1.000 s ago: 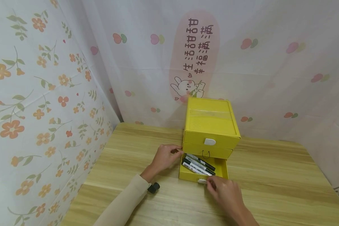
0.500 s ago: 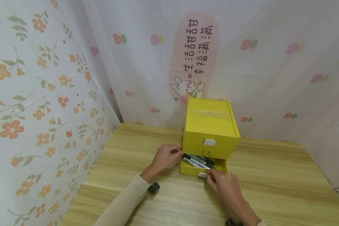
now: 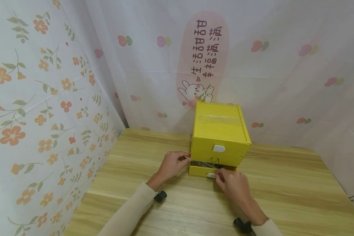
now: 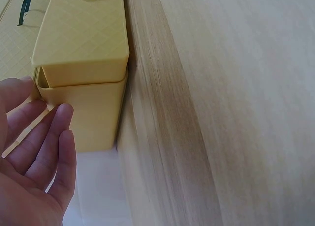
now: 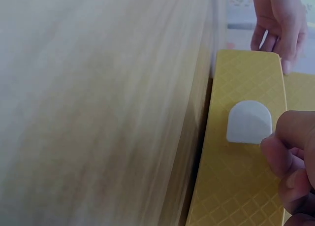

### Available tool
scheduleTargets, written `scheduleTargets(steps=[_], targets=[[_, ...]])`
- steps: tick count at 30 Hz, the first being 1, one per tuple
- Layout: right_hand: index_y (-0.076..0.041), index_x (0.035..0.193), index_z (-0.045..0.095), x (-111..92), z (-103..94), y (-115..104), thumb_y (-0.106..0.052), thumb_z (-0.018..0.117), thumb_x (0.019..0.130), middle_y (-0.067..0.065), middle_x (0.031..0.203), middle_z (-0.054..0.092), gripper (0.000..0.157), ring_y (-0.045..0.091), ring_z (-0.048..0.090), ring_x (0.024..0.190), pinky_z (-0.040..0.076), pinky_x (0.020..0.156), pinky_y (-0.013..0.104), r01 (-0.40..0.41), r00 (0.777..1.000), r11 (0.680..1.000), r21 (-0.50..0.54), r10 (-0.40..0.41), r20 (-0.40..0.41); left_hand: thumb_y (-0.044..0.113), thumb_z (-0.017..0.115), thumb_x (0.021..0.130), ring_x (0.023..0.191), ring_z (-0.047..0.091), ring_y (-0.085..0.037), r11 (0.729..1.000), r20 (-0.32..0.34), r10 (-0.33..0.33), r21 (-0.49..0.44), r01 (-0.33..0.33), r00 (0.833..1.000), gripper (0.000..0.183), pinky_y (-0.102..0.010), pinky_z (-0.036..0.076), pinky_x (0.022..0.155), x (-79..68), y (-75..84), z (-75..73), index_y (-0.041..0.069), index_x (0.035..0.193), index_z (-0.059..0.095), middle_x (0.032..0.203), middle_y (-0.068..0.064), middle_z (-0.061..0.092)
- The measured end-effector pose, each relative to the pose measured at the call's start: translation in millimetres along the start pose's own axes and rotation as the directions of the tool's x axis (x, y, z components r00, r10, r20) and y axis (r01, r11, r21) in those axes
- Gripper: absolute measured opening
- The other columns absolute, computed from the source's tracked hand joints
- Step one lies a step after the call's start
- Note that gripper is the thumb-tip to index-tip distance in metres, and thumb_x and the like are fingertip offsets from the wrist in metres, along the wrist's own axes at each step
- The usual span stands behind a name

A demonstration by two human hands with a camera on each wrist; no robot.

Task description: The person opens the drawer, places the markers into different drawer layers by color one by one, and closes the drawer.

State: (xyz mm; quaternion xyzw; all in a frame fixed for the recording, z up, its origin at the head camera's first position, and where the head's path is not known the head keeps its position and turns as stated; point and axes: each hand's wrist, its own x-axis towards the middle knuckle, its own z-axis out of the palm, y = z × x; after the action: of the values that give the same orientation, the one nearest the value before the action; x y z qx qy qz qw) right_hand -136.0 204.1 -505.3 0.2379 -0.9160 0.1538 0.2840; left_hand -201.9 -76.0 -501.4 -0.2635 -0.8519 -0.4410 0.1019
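A yellow drawer cabinet (image 3: 221, 126) stands on the table, its bottom drawer (image 3: 198, 170) slightly pulled out. Inside the narrow gap, parts of the marker pens (image 3: 205, 164) show; the rest is hidden. My right hand (image 3: 235, 186) pinches the edge of that drawer's white handle (image 3: 211, 175) with curled fingers, as the handle (image 5: 249, 122) in the right wrist view shows closer. At the cabinet's left front edge, my left hand (image 3: 171, 165) rests its fingertips. In the left wrist view, the fingers of the left hand (image 4: 42, 157) are loosely bent beside the bottom drawer (image 4: 81, 48).
The top drawer carries a white handle (image 3: 219, 148), and a thin dark loop (image 3: 215, 160) hangs from the middle one. Clear tape (image 3: 221, 119) crosses the cabinet's top. Behind the wooden table (image 3: 283, 196) hangs a printed curtain (image 3: 277, 65); a floral curtain (image 3: 47, 114) borders the left.
My right hand has pushed the bottom drawer inward, away from me, so the pens have mostly gone from sight under the cabinet. The left hand has stayed in place.
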Motion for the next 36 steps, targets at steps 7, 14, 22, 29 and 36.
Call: scheduleTargets(steps=[7, 14, 22, 29, 36], targets=[[-0.009, 0.081, 0.076, 6, 5.5, 7, -0.004, 0.088, 0.082, -0.005, 0.065, 0.064, 0.013, 0.003, 0.039, 0.048, 0.033, 0.04, 0.025, 0.006, 1.0, 1.0, -0.013, -0.006, -0.02, 0.015, 0.079, 0.104, 0.09, 0.082, -0.023, 1.0, 0.007, -0.001, -0.008, 0.001, 1.0, 0.021, -0.029, 0.065, 0.079, 0.4, -0.4, -0.2, -0.002, 0.116, 0.084, 0.113, -0.014, 0.082], [-0.011, 0.079, 0.074, 10, 8.2, 10, -0.004, 0.087, 0.082, -0.005, 0.064, 0.063, 0.015, 0.007, 0.041, 0.048, 0.036, 0.041, 0.028, -0.003, 0.999, 1.0, -0.013, 0.002, -0.034, 0.013, 0.079, 0.103, 0.089, 0.082, -0.025, 1.0, -0.008, 0.02, -0.012, -0.02, 1.0, 0.02, -0.029, 0.065, 0.078, 1.0, -1.4, -0.1, -0.002, 0.115, 0.084, 0.11, -0.015, 0.083], [-0.011, 0.077, 0.073, 12, 10.3, 11, -0.004, 0.086, 0.082, -0.004, 0.064, 0.065, 0.016, 0.012, 0.048, 0.047, 0.04, 0.04, 0.033, -0.026, 0.999, 1.0, -0.008, 0.026, -0.033, 0.013, 0.08, 0.103, 0.087, 0.082, -0.022, 1.0, -0.01, 0.026, -0.012, -0.026, 1.0, 0.02, -0.033, 0.066, 0.078, 0.2, -1.9, -0.2, -0.002, 0.115, 0.084, 0.107, -0.014, 0.083], [-0.013, 0.076, 0.071, 13, 12.7, 11, -0.004, 0.086, 0.081, -0.005, 0.063, 0.063, 0.018, 0.01, 0.046, 0.046, 0.038, 0.039, 0.032, -0.026, 0.998, 1.0, -0.007, 0.026, -0.06, 0.012, 0.082, 0.101, 0.089, 0.082, -0.021, 1.0, -0.004, 0.013, -0.002, -0.013, 1.0, 0.02, -0.036, 0.067, 0.08, 0.6, -2.2, 0.4, -0.001, 0.115, 0.084, 0.109, -0.013, 0.083], [-0.012, 0.076, 0.071, 12, 14.8, 12, -0.005, 0.086, 0.082, -0.005, 0.062, 0.063, 0.017, 0.011, 0.046, 0.046, 0.038, 0.039, 0.033, -0.019, 0.996, 1.0, -0.019, 0.018, -0.084, 0.011, 0.084, 0.1, 0.092, 0.082, -0.022, 1.0, 0.003, 0.003, 0.021, -0.003, 1.0, 0.019, -0.04, 0.067, 0.083, 0.1, -2.4, 1.5, 0.001, 0.116, 0.084, 0.111, -0.013, 0.083]])
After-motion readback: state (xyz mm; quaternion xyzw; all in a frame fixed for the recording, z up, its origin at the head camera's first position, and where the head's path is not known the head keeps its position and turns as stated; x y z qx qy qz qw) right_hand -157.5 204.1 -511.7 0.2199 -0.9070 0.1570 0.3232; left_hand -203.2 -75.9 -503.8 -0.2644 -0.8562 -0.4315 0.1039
